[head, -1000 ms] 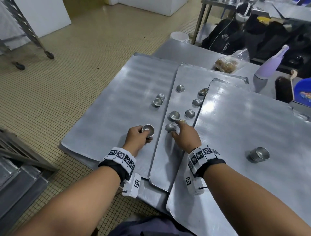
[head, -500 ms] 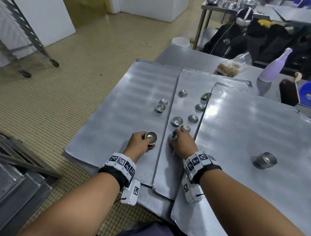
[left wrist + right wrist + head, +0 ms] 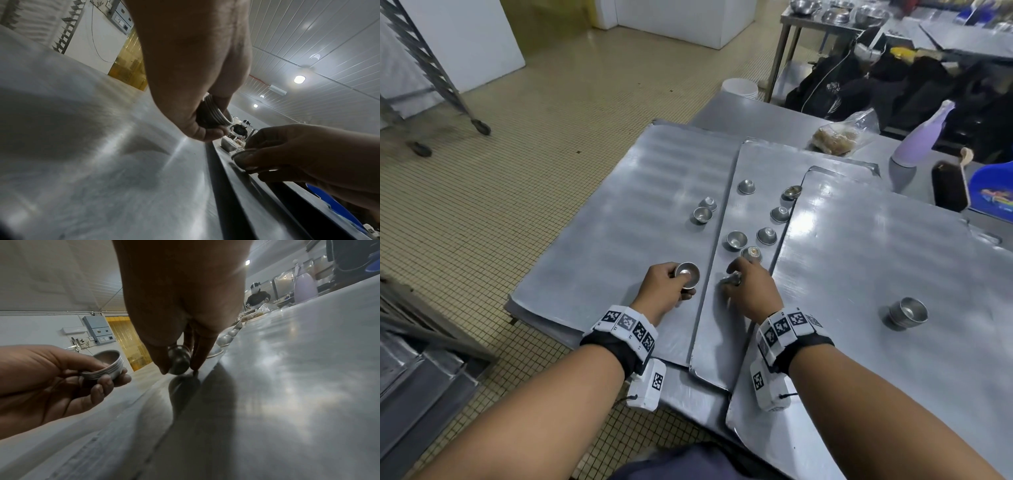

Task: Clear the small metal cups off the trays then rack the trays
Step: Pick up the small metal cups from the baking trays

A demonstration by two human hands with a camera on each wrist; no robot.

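A: What did each hand have? The left hand point(image 3: 666, 289), low in the middle of the head view, was curled round a nested stack of cups point(image 3: 687, 273), mouth up, over the left tray point(image 3: 619, 219)

B: And the right hand point(image 3: 751, 291), just to its right, had its fingertips point(image 3: 196, 356) pinched on one upturned cup point(image 3: 178, 361), right at the surface of the middle tray point(image 3: 726, 329)

A: The pinch sat on a smooth rounded wall, so I judged that cup could squirt out and roll toward the tray's lip

B: The stack looked loose too; tipped carelessly, the top cup might have slid off

A: Seven loose cups point(image 3: 736, 239) stood further up the frame, close together, so a stray sleeve or knuckle could have knocked them over

B: One more stack point(image 3: 907, 312) sat alone on the right tray point(image 3: 893, 246), easy to forget before racking
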